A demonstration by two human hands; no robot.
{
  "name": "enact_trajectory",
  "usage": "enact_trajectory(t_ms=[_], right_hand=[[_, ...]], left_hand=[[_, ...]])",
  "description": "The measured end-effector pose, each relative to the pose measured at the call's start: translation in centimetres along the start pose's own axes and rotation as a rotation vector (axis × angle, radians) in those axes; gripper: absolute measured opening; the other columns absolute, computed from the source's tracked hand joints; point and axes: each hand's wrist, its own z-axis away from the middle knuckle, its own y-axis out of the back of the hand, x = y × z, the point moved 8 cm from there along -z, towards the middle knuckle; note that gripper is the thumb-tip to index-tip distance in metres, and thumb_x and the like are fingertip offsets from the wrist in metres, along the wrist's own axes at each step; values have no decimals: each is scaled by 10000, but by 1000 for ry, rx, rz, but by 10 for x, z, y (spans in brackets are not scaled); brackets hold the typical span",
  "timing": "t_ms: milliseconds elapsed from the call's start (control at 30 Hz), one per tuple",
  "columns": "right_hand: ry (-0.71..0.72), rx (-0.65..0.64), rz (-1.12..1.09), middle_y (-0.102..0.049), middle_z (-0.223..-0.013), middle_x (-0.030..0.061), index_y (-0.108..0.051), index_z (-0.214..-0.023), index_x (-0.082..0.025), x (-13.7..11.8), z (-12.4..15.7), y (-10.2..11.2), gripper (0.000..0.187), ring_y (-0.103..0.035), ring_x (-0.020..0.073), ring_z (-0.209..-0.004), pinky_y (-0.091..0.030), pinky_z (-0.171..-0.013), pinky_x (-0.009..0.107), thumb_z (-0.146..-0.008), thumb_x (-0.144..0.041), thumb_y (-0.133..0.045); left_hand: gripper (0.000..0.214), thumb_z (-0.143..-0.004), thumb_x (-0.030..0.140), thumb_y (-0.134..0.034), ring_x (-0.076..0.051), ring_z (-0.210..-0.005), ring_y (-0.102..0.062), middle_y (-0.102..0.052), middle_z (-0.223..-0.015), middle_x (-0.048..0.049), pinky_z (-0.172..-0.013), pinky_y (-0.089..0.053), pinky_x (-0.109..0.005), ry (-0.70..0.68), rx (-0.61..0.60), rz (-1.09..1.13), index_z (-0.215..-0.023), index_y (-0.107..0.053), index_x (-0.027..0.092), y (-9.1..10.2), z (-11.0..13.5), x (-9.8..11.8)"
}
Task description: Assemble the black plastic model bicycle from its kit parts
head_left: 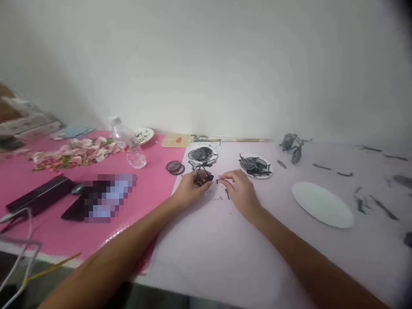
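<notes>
Landmark: white oval. The miniature bicycle frame was well to its left and a little farther from the wearer. The left hand gripped the frame between thumb and fingers; the right hand, nearer the oval, pinched a small dark part at its fingertips, just beside the frame.

Handling (judged): frame light, fairly stiff, fragile at its thin tubes; best held at the thicker lower section. Small part nearly weightless, easily dropped; a fingertip pinch suited it.

Orientation: the frame's long axis ran roughly left-right, sloping, its lower end toward the oval. Front end could not be told. The small part's free end pointed away from the oval.
</notes>
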Motion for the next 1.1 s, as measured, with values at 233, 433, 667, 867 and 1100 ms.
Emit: enact_trajectory(t_ms=[233,433,667,867,1100], right_hand=[[-60,-13,-47,-742,-938,34,-701,-980,-239,0,5,-4,69,-691,211,-882,-562,-779,357,-979,-181,-664],[-78,13,-49,-749,-909,32,-713,-942,-236,3,8,-2,64,-698,194,-825,-566,-684,322,-943,-172,-705],[-96,12,-52,-748,-890,41,-717,-899,-230,3,6,-1,73,-698,198,-810,-571,-659,323,-929,-166,-704],[-73,23,-76,-739,-894,43,-738,-902,-240,0,5,1,115,-684,199,-837,-574,-651,309,-925,-133,-703],[-82,20,-65,-721,-874,47,-770,-893,-241,3,7,0,119,-676,195,-809,-576,-644,303,-902,-129,-730]], left_hand=[[147,-893,304,-678,-166,-787,-642,-712,-879,-32,-703,-491,-267,-140,-51,-70,-978,-674,184,-5,4,12],[167,-866,286,-727,-183,-829,-633,-714,-930,-30,-725,-474,-284,-237,-142,-167,-999,-679,197,-11,8,23],[206,-896,309,-718,-210,-869,-650,-730,-1001,-44,-766,-477,-314,-232,-160,-233,-1075,-679,213,-11,8,21],[199,-899,325,-713,-214,-859,-650,-721,-981,-47,-773,-479,-322,-248,-125,-252,-1055,-667,210,-10,8,20],[191,-889,322,-704,-232,-887,-651,-712,-1004,-73,-782,-486,-340,-260,-93,-321,-1014,-631,197,-9,8,17]])
